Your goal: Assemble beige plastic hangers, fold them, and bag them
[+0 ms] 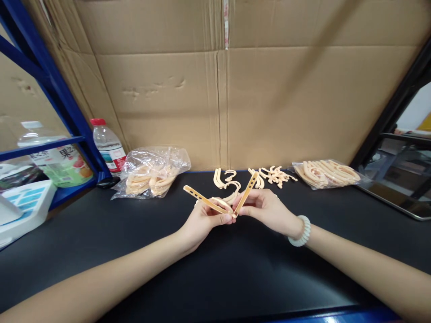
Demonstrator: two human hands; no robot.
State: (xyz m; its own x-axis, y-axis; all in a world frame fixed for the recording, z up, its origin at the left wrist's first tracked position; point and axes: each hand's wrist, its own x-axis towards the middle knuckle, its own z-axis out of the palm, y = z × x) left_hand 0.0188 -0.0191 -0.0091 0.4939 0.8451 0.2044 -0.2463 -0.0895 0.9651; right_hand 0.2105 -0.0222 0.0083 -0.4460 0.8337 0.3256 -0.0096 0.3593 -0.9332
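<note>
Pinching two slotted beige strips into a V with our left hand and right hand, both clamped on them, above the counter middle, loose hooks at its far edge

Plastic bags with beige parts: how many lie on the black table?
2: left bag beside the water bottle; right bag near the metal tray.

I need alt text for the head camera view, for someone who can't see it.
Two hands, left hand and right hand, pinch two tan plastic strips together in a V above a black table. Behind lie loose plastic hooks and two bags of parts.
</note>
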